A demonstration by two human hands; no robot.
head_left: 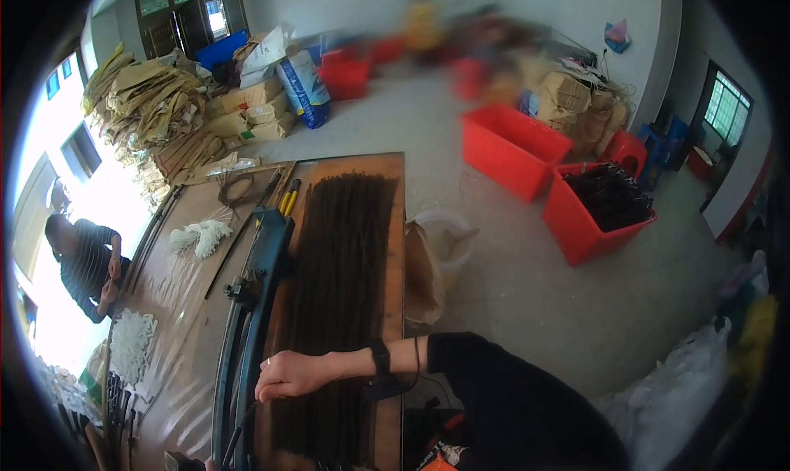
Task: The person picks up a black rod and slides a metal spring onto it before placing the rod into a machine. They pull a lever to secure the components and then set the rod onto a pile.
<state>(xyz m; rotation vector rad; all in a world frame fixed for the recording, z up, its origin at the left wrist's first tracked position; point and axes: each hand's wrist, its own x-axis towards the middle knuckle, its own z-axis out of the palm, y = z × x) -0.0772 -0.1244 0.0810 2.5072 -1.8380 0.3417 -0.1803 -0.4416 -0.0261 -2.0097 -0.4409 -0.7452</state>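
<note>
My right hand (290,375) reaches in from the lower right over the bench, palm down, with its fingers closed round the upper end of a thin dark rod (237,435). The rod slants down toward the lower edge of the picture. Just beside the hand runs a long blue-green metal fixture (262,306) with rails. Under my wrist lies a wide bundle of long, dark strips (341,257), laid side by side. My left hand does not show clearly in the view.
White gloves (202,237), yellow-handled pliers (289,198) and a heap of small white pieces (132,345) lie on the bench (177,302). A person (86,257) is at the bench's left side. Red bins (502,158), a white bucket (444,232) and stacked sacks (255,109) stand on the floor.
</note>
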